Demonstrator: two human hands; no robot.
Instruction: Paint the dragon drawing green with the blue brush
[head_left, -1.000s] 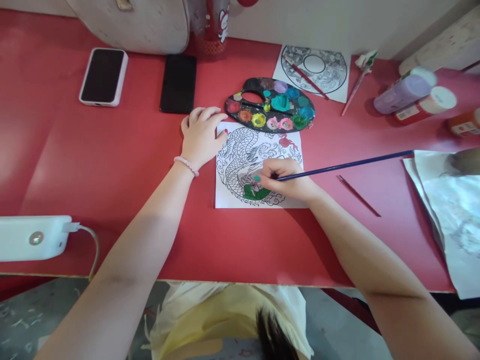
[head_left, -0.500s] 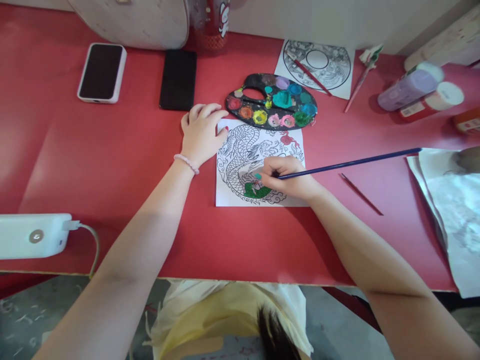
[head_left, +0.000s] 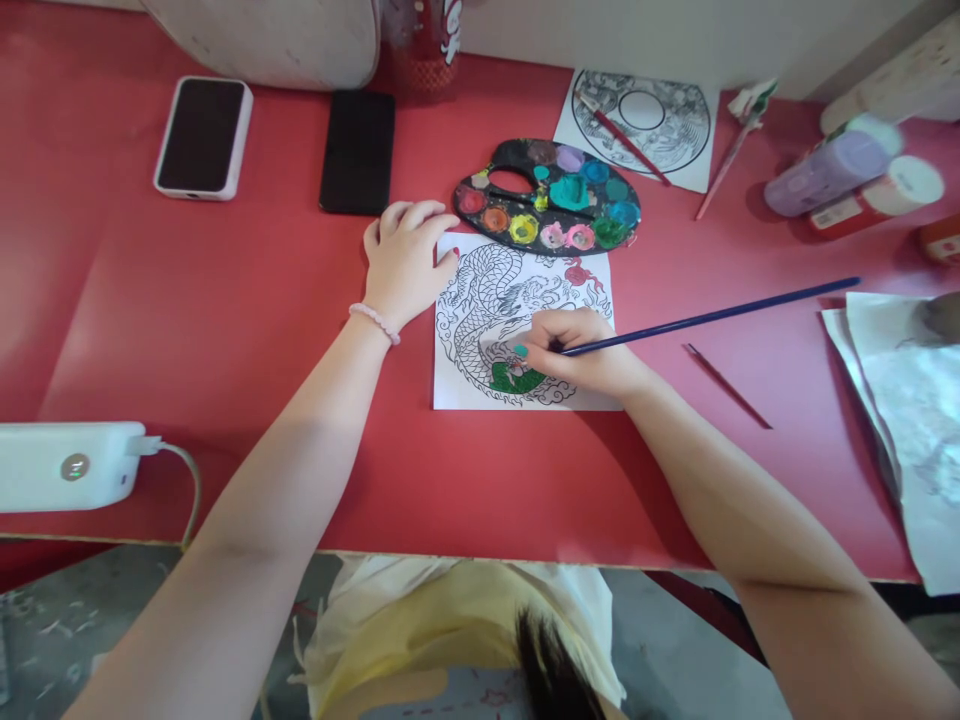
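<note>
A white sheet with a printed dragon drawing lies on the red table, one patch painted green and a small part red. My right hand is closed around a long blue paintbrush over the lower middle of the sheet; the brush tip is hidden by my fingers. With fingers spread, my left hand rests at the sheet's upper left corner, its thumb at the paper's edge. Just above the sheet sits a black paint palette with wells of many colours.
Behind the palette lies another printed sheet with a red-handled brush on it. Paint bottles stand at the right, near a thin brush and loose papers. Phones and a white power bank are leftward.
The back end of the blue brush has swung up slightly. Both hands stay in nearly the same place on the sheet; the whole view has shifted a little.
</note>
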